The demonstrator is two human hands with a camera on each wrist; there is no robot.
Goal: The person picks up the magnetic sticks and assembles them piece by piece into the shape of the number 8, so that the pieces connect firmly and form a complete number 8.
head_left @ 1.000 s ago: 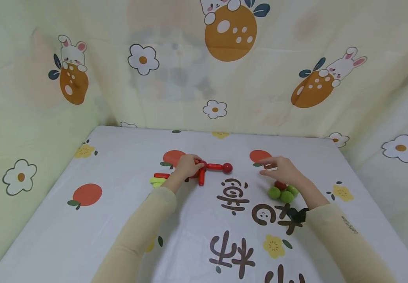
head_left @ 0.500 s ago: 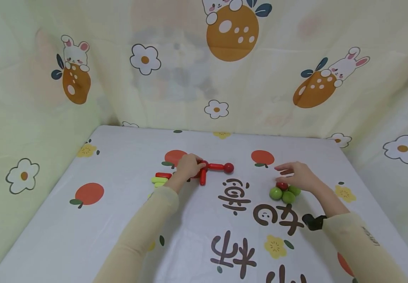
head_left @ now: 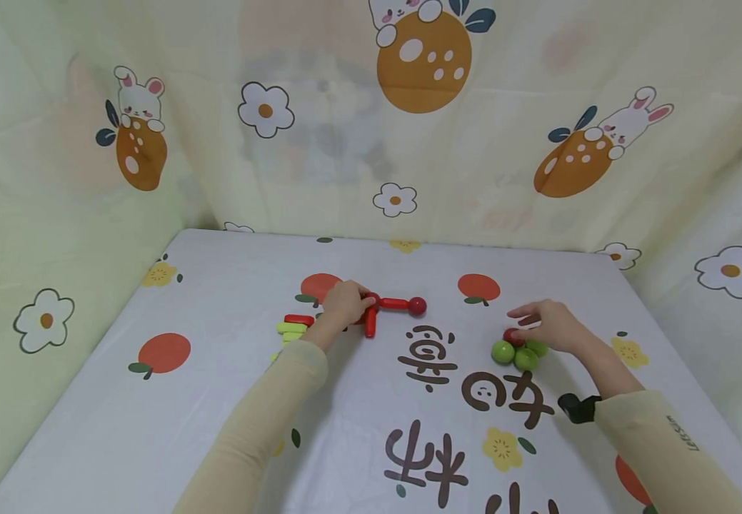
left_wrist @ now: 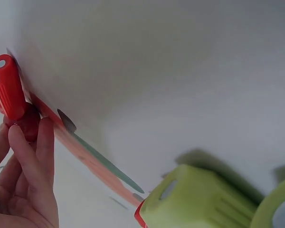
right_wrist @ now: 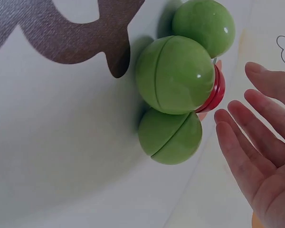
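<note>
My left hand pinches a dark red ball between its fingertips. Joined at that ball are red rods, one lying toward me and another reaching right to a second red ball. On the right, my right hand hovers by a cluster of balls, its fingers loosely spread with nothing between them. A red ball sits at the cluster's far side, nearest those fingertips. Green balls with seam lines make up the rest, partly covering the red one in the right wrist view.
Beside my left forearm lie several light green rods and a red rod, partly hidden by the sleeve. The white tablecloth bears printed fruit, flowers and brown lettering. A patterned curtain hangs behind the table's far edge.
My right hand has moved right and toward me, from beyond the cluster to right beside the red ball. My left hand keeps its hold on the red rods' joint.
</note>
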